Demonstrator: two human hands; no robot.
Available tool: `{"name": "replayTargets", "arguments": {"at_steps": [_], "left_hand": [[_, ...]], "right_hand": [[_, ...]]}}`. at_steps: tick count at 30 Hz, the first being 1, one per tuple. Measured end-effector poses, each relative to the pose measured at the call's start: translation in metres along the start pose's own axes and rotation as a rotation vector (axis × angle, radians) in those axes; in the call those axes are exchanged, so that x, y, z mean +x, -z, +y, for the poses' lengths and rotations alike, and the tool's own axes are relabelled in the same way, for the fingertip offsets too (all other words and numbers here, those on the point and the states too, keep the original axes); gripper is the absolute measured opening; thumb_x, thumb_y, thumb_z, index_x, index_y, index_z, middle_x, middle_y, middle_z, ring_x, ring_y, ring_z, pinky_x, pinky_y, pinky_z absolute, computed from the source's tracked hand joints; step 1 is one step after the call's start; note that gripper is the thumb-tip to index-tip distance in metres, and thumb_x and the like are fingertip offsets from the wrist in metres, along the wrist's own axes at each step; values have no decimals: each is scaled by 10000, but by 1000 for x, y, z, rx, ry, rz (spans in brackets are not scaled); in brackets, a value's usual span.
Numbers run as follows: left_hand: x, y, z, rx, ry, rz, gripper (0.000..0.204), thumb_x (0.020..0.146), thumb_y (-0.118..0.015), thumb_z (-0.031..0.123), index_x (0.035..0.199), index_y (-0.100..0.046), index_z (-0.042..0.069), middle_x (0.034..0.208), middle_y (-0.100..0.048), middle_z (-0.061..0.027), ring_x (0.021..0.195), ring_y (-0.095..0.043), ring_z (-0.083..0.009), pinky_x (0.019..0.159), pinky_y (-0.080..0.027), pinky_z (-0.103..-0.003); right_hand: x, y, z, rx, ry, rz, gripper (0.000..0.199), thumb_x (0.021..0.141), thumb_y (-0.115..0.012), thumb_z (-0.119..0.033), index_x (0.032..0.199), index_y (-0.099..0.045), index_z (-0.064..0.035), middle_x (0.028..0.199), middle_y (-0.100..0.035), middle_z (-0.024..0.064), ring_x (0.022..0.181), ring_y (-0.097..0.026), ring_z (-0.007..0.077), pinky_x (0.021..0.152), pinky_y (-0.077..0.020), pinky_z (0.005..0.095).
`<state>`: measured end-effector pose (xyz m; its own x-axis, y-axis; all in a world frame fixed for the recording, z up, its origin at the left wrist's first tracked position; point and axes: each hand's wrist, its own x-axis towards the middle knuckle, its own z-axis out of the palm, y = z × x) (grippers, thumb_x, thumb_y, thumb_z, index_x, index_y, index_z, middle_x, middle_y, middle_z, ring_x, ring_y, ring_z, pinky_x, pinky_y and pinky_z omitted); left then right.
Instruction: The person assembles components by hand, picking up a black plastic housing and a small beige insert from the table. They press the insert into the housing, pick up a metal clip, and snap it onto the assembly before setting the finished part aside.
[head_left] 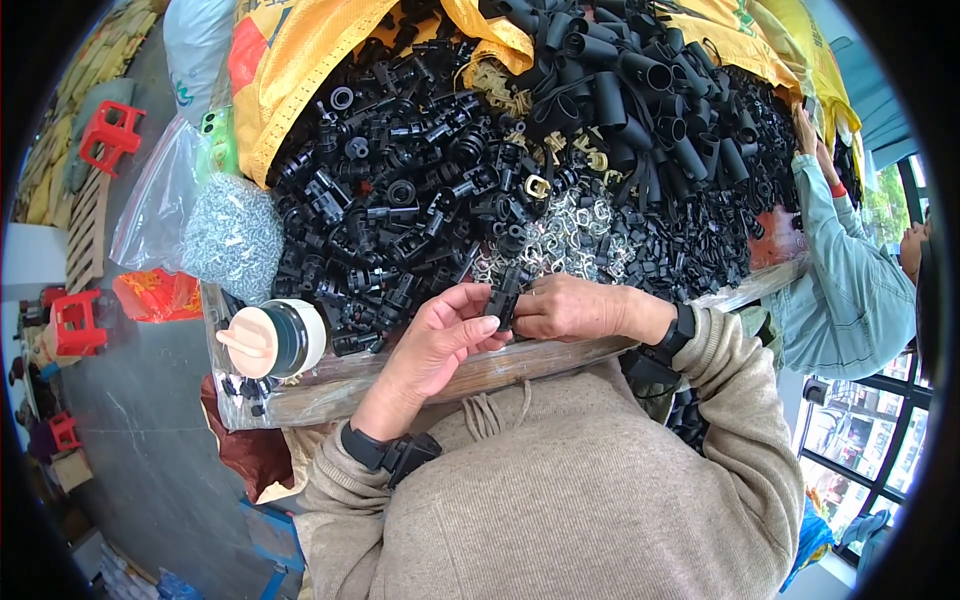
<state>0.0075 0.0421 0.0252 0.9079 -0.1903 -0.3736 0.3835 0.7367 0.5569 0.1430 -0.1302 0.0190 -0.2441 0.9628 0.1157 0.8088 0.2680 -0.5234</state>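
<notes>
In front of my chest, my left hand (445, 335) pinches a small black plastic fitting (504, 297) between thumb and fingers, upright. My right hand (575, 308) is curled against the fitting's right side, its fingertips pressed together; whatever they hold is hidden. Just beyond my hands lies a heap of shiny metal clips (572, 240). A large pile of black plastic fittings (400, 200) spreads to the left of the clips, and smaller black pieces (680, 250) lie to their right.
Black tubes (645, 75) are heaped at the back, beside yellow woven sacks (300, 60). A lidded cup (270, 340) and a bag of small silvery parts (235, 235) stand at left. A wooden edge (480, 375) runs before me. A co-worker's arm (825, 200) reaches in from the right.
</notes>
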Motion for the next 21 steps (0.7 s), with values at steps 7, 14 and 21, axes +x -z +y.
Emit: {"name": "replayTargets", "arguments": {"at_steps": [7,14,21], "left_hand": [[-2,-3,2,5,16,9,338,785,-602,53,1098,-480,13,971,-561,-66,834,-577,-153,745,-487,-269],[7,-11,-3,38,64,-9,261,784,-588,50,1027,-496,37,925,-571,-69,777,-584,-156,658,-489,-264],[10,-16,-8,-64,174,-10,134,803,-578,81,920,-525,46,796,-577,-60,681,-575,-148,596,-483,-245]], "right_hand": [[-9,7,-13,20,-237,163,99,667,-596,-55,710,-509,-35,699,-482,85,574,-541,242,475,-429,347],[-9,14,-39,134,-425,590,108,673,-626,-52,752,-556,-28,687,-499,72,556,-519,196,462,-415,310],[0,10,-44,-144,-198,730,313,688,-611,-75,990,-586,5,722,-493,42,589,-518,177,499,-418,276]]}}
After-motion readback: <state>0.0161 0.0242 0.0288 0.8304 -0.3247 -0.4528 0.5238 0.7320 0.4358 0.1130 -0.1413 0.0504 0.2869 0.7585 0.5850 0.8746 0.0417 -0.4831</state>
